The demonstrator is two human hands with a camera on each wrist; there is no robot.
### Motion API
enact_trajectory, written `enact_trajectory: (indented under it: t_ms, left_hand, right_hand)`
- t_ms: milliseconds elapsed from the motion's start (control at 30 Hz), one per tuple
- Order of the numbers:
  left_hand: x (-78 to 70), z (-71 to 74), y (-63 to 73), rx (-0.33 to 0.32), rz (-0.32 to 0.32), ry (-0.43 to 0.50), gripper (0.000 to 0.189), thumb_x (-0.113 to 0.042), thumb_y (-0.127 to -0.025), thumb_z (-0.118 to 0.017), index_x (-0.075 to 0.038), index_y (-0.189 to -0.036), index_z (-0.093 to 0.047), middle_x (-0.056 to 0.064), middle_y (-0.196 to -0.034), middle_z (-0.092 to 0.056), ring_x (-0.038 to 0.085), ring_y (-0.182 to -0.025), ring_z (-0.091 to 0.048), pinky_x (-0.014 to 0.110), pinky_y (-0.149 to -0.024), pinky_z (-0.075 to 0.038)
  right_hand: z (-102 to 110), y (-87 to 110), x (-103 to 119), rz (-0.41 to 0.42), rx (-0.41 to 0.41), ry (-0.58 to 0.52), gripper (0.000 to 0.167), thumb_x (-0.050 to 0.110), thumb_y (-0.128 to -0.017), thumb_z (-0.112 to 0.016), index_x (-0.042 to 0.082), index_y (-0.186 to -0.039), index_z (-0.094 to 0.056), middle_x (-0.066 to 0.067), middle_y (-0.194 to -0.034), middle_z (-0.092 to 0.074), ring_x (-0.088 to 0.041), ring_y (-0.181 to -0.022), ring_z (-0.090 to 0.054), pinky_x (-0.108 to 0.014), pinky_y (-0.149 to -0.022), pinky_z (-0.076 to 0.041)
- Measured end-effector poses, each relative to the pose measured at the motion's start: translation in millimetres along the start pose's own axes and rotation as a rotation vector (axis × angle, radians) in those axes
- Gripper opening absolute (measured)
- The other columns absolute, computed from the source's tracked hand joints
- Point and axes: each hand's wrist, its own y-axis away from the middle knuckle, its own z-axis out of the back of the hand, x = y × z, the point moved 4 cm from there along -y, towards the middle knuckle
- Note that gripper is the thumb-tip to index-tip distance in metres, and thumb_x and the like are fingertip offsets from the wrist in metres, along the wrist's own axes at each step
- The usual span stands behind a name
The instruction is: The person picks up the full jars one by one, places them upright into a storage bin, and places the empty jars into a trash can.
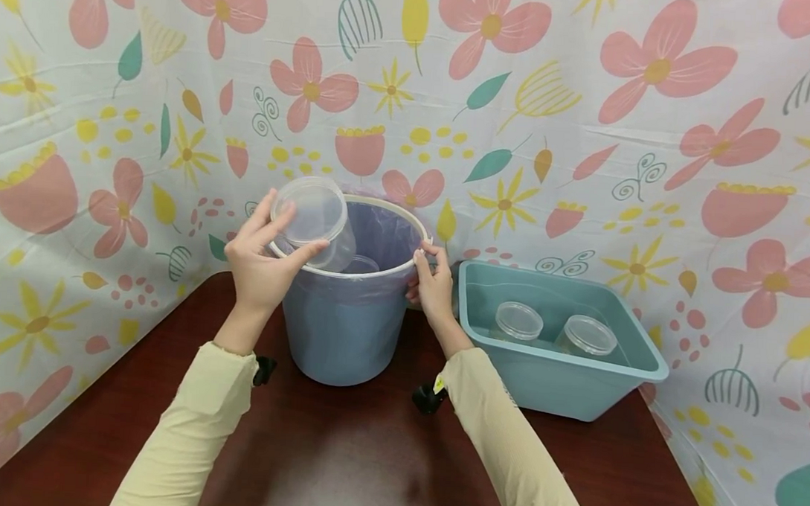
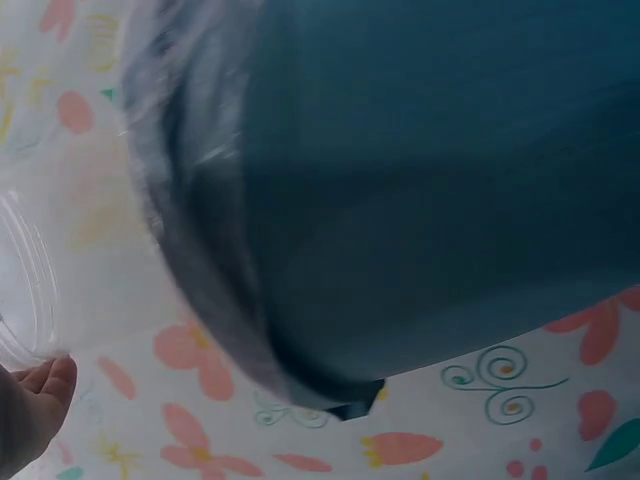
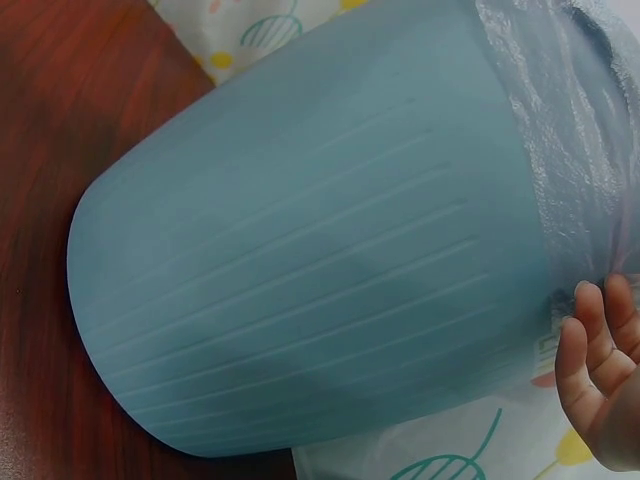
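Observation:
My left hand (image 1: 260,255) grips a clear plastic jar (image 1: 310,211) by its round top, fingers on one side and thumb below. The jar tilts over the left part of the rim of a blue trash can (image 1: 345,333), its body reaching down into the opening. A thin translucent bag (image 3: 570,150) lines the can and folds over the outside under a white rim ring (image 1: 387,202). On the can's right side, my right hand (image 1: 434,280) pinches the rim and bag edge. Inside the can, another clear round container (image 1: 361,265) shows partly.
Right of the can stands a blue-green rectangular tub (image 1: 561,374) with two lidded clear jars, one left (image 1: 518,321) and one right (image 1: 588,336). Everything stands on a dark red-brown wooden table (image 1: 344,459). A flower-patterned cloth (image 1: 410,97) hangs close behind and along the sides.

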Motion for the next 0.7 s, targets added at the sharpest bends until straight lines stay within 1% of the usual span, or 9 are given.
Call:
enact_trajectory:
  t_ms: [133,167,233,300,400,533,633,700]
  left_hand:
    - [8.5,-6.4,6.4,0.038,-0.002,-0.040,0.052,-0.004,-0.047,-0.087,0.008,-0.093,-0.067,0.023,-0.117,-0.053,0.029,-0.114,-0.047,0.037,-0.093,-0.037]
    - [10.9,-7.9,7.7,0.043,-0.002,-0.045,0.049,-0.005,-0.047,-0.088,0.007,-0.090,-0.068,0.023,-0.116,-0.054,0.029,-0.114,-0.047,0.036,-0.094,-0.036]
    - [14.5,-10.6,10.0,0.067,-0.024,-0.074,0.044,-0.009,-0.049,-0.088,0.008,-0.085,-0.068,0.022,-0.113,-0.056,0.029,-0.113,-0.048,0.037,-0.093,-0.037]
    - [18.4,-13.1,12.3,0.087,-0.028,-0.091,0.041,-0.011,-0.049,-0.088,0.007,-0.080,-0.066,0.022,-0.107,-0.059,0.028,-0.113,-0.049,0.037,-0.092,-0.038]
    - [24.8,-16.3,16.5,0.127,-0.008,-0.128,0.040,-0.013,-0.050,-0.088,0.006,-0.075,-0.065,0.022,-0.099,-0.061,0.029,-0.112,-0.050,0.038,-0.091,-0.039]
    - [32.2,-19.4,23.1,0.187,0.044,-0.176,0.038,-0.016,-0.050,-0.088,0.004,-0.071,-0.064,0.022,-0.095,-0.062,0.029,-0.110,-0.051,0.042,-0.090,-0.039]
    - [35.7,-21.0,26.3,0.223,0.074,-0.195,0.037,-0.017,-0.051,-0.088,0.004,-0.071,-0.064,0.021,-0.091,-0.063,0.028,-0.108,-0.052,0.046,-0.090,-0.038]
    - [37.0,-21.6,26.9,0.240,0.089,-0.200,0.037,-0.017,-0.052,-0.088,0.004,-0.071,-0.065,0.021,-0.087,-0.064,0.029,-0.107,-0.053,0.049,-0.090,-0.036]
  right_hand:
    - [0.0,-0.1,0.2,0.000,0.001,0.000,0.039,0.029,-0.093,-0.048,0.006,-0.124,-0.047,-0.006,-0.051,-0.049,-0.018,-0.035,-0.047,-0.041,-0.039,-0.044]
    - [-0.2,-0.1,0.3,-0.003,0.002,0.000,0.038,0.029,-0.093,-0.048,0.006,-0.124,-0.047,-0.006,-0.051,-0.049,-0.018,-0.035,-0.047,-0.041,-0.039,-0.044]
    - [-0.4,0.0,0.7,-0.006,0.007,-0.004,0.038,0.029,-0.093,-0.048,0.006,-0.124,-0.047,-0.006,-0.051,-0.049,-0.018,-0.035,-0.047,-0.038,-0.038,-0.044]
    - [-0.4,-0.1,0.9,-0.009,0.011,-0.006,0.038,0.029,-0.093,-0.047,0.006,-0.124,-0.046,-0.006,-0.051,-0.049,-0.018,-0.035,-0.047,-0.035,-0.038,-0.043]
    - [-0.4,-0.3,0.9,-0.008,0.013,-0.011,0.039,0.029,-0.093,-0.047,0.006,-0.124,-0.046,-0.006,-0.051,-0.049,-0.018,-0.035,-0.047,-0.035,-0.038,-0.043]
    - [-0.4,-0.3,0.1,-0.009,0.014,-0.016,0.039,0.029,-0.093,-0.047,0.006,-0.125,-0.046,-0.006,-0.051,-0.049,-0.018,-0.035,-0.047,-0.040,-0.039,-0.044]
    - [-0.2,-0.3,-0.2,-0.010,0.019,-0.023,0.039,0.028,-0.093,-0.047,0.006,-0.125,-0.046,-0.006,-0.051,-0.049,-0.018,-0.035,-0.046,-0.039,-0.038,-0.044]
    - [-0.2,-0.8,-0.6,-0.012,0.022,-0.026,0.039,0.028,-0.093,-0.047,0.005,-0.124,-0.046,-0.006,-0.051,-0.049,-0.018,-0.035,-0.046,-0.036,-0.037,-0.043]
